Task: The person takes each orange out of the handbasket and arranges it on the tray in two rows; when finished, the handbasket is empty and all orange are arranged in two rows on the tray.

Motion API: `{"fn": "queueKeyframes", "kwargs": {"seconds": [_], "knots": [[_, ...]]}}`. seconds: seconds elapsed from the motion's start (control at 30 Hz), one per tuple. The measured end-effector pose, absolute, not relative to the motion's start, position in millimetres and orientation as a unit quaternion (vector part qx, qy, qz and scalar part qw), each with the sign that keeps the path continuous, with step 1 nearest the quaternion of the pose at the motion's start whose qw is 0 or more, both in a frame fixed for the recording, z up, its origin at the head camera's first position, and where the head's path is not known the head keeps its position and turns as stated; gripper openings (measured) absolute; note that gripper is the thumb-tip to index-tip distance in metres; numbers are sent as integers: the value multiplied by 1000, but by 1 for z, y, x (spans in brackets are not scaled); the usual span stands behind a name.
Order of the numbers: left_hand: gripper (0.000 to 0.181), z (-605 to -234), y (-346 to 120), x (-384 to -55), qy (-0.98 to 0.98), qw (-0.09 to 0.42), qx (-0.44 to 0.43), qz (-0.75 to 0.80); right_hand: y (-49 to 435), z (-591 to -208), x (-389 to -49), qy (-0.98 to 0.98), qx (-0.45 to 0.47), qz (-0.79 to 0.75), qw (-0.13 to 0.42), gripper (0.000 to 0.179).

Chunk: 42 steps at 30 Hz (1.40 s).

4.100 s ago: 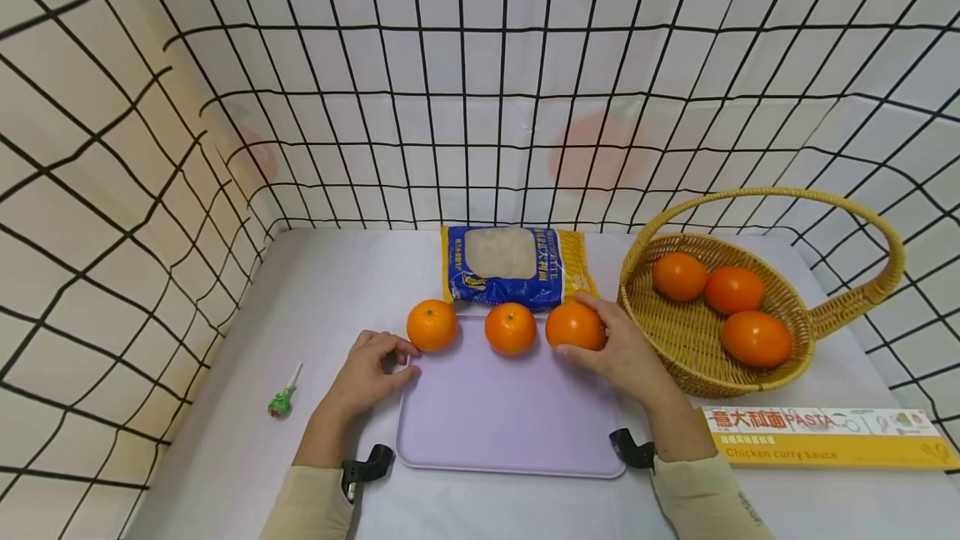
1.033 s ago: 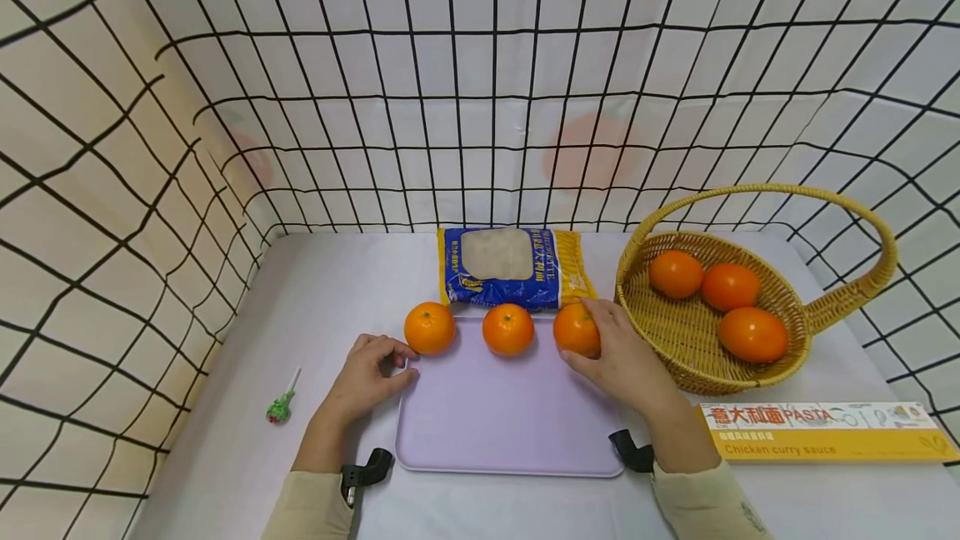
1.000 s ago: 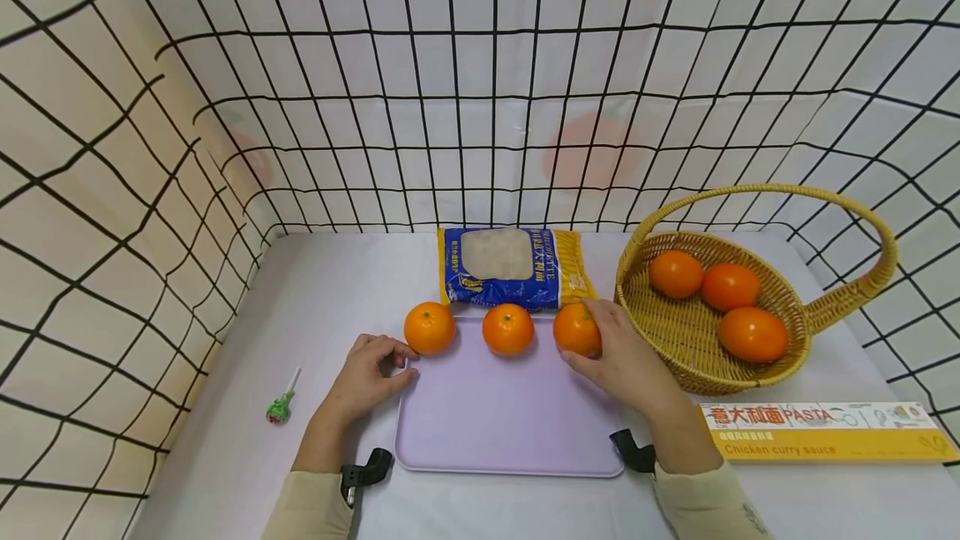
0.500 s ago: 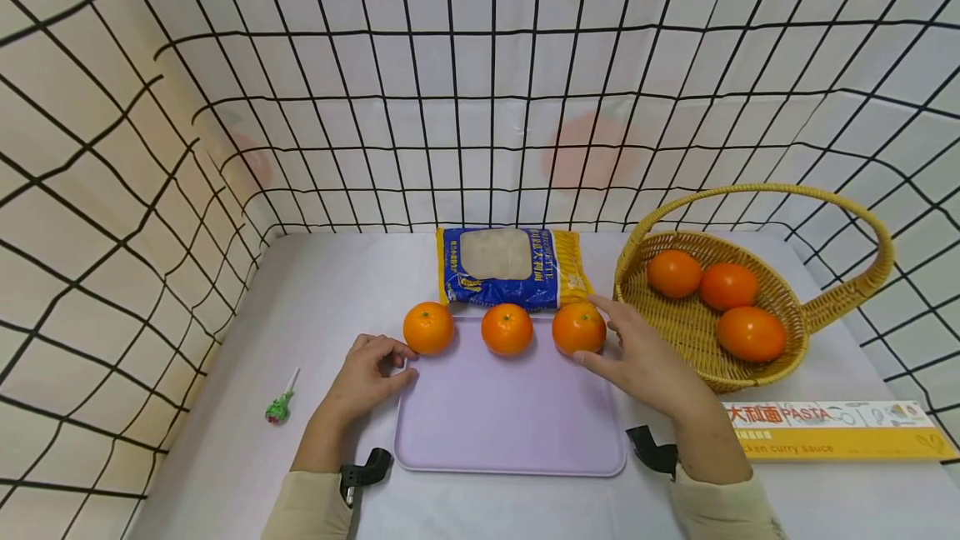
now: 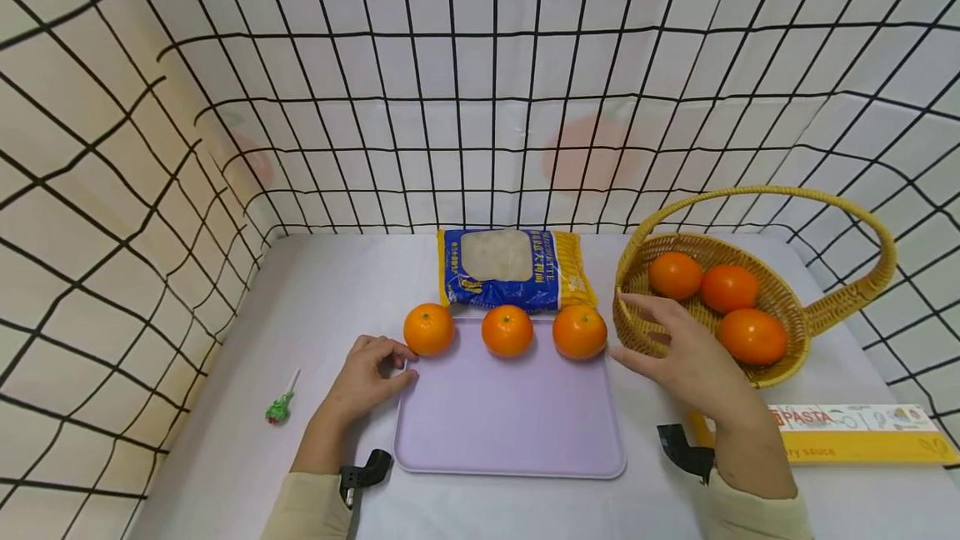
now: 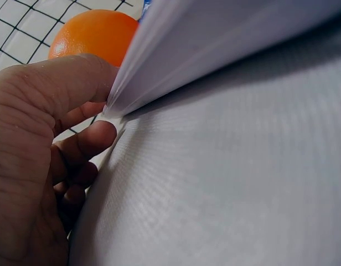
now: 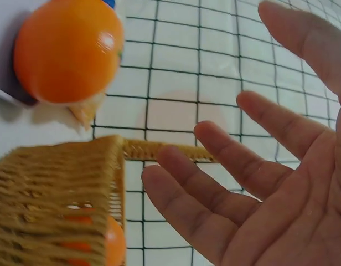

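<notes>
A row of oranges lies along the far edge of a lilac tray [image 5: 510, 423]: left orange [image 5: 429, 329], middle orange [image 5: 507, 331] and right orange [image 5: 580, 332]. My left hand [image 5: 367, 377] pinches the tray's left rim between thumb and fingers, close to the left orange [image 6: 96, 36]. My right hand [image 5: 693, 361] hovers over the near left side of a wicker basket [image 5: 637, 336], its fingers spread and holding nothing. It is apart from the right orange [image 7: 68, 52]. Several orange fruits [image 5: 753, 336] sit inside the basket, which the hand partly covers.
Behind the tray lies a blue and yellow pasta bag [image 5: 498, 261]. A long pasta box [image 5: 862, 436] lies at the right, partly behind my right arm. A green lollipop [image 5: 279, 408] is at the left. Black wire mesh [image 5: 495, 107] encloses the back and sides.
My right hand has let go of the right orange and moved right, over the basket's edge. That orange now sits slightly further right, its stem end showing. My left hand has stayed put.
</notes>
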<state>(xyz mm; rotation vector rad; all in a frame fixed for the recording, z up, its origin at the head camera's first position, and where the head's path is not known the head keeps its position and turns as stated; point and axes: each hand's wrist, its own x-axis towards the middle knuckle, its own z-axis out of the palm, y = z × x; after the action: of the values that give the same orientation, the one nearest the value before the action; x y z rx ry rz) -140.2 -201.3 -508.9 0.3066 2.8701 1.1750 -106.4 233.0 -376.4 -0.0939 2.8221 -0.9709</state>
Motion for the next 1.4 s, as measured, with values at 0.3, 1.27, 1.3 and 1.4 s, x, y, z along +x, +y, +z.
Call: {"fn": "queueKeyframes", "kwargs": {"seconds": [0.3,1.27,1.3,1.4], "knots": [[19,-510,-200,-136,921,23,90,377,267,-375,-89,948,-35,-310,63,85],[20,-511,-200,-138,921,8,102,375,375,-406,-105,983,-109,-147,12,72],[20,-511,-200,-138,921,7,102,376,377,-407,-107,984,-119,-135,1,72],[20,-510,-201,-138,921,5,102,376,382,-408,-112,983,-151,-95,-34,72]]}}
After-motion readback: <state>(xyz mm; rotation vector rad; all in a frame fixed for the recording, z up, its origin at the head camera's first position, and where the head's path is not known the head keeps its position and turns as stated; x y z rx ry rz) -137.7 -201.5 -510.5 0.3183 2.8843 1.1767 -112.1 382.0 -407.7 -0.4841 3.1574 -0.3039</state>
